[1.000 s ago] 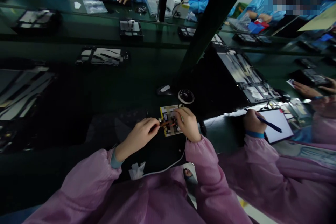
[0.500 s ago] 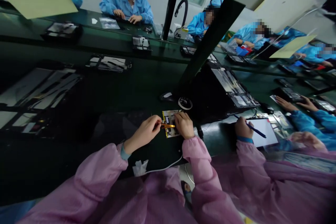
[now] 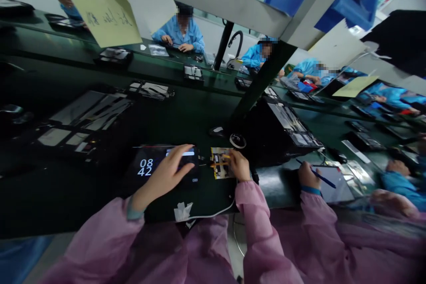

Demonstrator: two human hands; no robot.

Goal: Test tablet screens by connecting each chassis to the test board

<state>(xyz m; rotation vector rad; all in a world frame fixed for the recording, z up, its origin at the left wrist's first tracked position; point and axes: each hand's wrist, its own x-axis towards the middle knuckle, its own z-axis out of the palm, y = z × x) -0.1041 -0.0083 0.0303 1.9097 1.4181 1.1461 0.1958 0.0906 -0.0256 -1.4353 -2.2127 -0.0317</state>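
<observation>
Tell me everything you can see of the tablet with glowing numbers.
The tablet lies screen up on the dark green table. Its black, glassy-looking screen shows large white digits, 08 above 42, a pale bar upper right and a small outlined mark lower right. The left hand partly covers it; whether they touch is unclear.

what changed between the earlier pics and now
The left hand has moved left, away from the circuit board, and opened from its pinch; it is now over the tablet, though contact is unclear. The tablet's screen, dark before, is lit and reads 08 42. The right hand stays at the board; board and mouse lie as they were.
</observation>
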